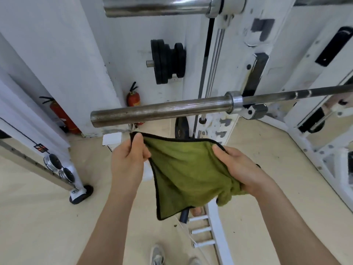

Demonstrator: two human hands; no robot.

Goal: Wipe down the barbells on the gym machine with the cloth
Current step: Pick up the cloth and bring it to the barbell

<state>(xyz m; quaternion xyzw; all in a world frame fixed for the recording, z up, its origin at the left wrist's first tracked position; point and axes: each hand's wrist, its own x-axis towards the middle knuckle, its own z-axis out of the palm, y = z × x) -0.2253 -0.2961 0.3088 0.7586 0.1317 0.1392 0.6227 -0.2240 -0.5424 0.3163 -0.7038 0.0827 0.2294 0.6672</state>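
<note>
While the left hand pinches a corner of the green cloth and the right hand grips its bunched side, the barbell lies at twelve o'clock, running nine-to-three, free end nearer the left.

I am in a gym. Two steel barbells sit on a white rack; black weight plates hang behind, apparently wall-mounted.

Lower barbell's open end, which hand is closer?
Left. The left hand pinches the cloth below the open end of the lower barbell; the right hand grips it farther away, under the collar.
</note>
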